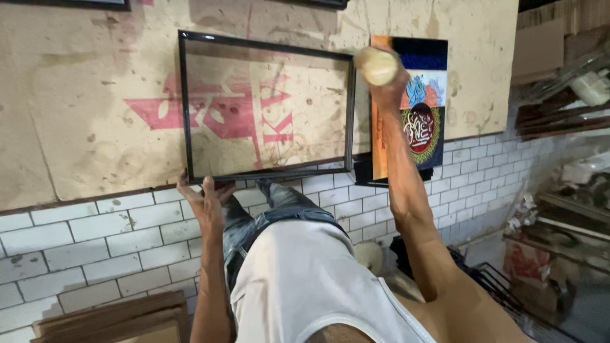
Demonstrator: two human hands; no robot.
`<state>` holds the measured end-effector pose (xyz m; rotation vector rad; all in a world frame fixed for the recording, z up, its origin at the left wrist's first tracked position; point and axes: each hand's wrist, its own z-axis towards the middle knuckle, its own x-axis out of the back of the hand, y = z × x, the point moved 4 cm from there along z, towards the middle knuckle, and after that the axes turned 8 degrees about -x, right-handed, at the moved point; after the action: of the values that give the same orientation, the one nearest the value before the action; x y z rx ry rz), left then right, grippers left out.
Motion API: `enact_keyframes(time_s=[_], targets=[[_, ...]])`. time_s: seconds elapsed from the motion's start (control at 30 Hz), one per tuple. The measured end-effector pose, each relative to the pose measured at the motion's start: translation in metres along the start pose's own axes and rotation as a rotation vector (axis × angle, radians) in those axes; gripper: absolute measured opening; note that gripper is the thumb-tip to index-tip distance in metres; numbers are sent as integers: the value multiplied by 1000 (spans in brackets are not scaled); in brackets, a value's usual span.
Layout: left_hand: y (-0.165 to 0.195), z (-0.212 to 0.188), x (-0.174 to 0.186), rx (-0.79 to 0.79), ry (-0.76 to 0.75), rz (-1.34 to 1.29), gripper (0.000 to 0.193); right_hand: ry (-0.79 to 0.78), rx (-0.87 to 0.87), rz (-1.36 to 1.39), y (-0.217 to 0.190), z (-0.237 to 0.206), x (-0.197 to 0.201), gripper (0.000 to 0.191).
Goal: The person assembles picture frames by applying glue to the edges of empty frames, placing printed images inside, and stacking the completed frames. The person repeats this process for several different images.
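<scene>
Holding black-rimmed glass frame, left hand beneath.

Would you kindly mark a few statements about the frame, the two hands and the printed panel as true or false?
1. The left hand grips the black frame at its lower left corner. True.
2. The right hand is empty. False: it holds a pale rounded object, which cannot be identified.
3. The frame lies on a surface of brown card with red marks. True.
4. A colourful printed panel sits left of the frame. False: it is to the right.
5. The wall is bare concrete. False: white tiles.
</scene>
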<state>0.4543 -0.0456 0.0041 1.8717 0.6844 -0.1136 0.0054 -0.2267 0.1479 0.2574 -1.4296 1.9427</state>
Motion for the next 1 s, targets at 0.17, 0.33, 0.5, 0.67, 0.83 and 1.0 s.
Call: enact_keyframes(time_s=[0.17, 0.33, 0.5, 0.67, 0.83, 1.0], targets=[[-11, -3, -3, -9, 87, -47, 71, -248, 277, -361, -30, -15, -24, 49], [-7, -11, -7, -33, 89, -74, 67, -407, 224, -390, -41, -58, -12, 53], [3, -15, -13, -67, 62, -87, 64, -450, 285, -431, -56, -130, 9, 61], [5, -19, -14, -118, 25, -105, 63, -503, 90, -386, -82, -195, 38, 61], [-2, -17, -9, -90, 74, -121, 65, -534, 2, -352, -104, -225, 50, 61], [-9, -17, -4, -93, 86, -109, 66, -499, -55, -250, -102, -212, 48, 54]])
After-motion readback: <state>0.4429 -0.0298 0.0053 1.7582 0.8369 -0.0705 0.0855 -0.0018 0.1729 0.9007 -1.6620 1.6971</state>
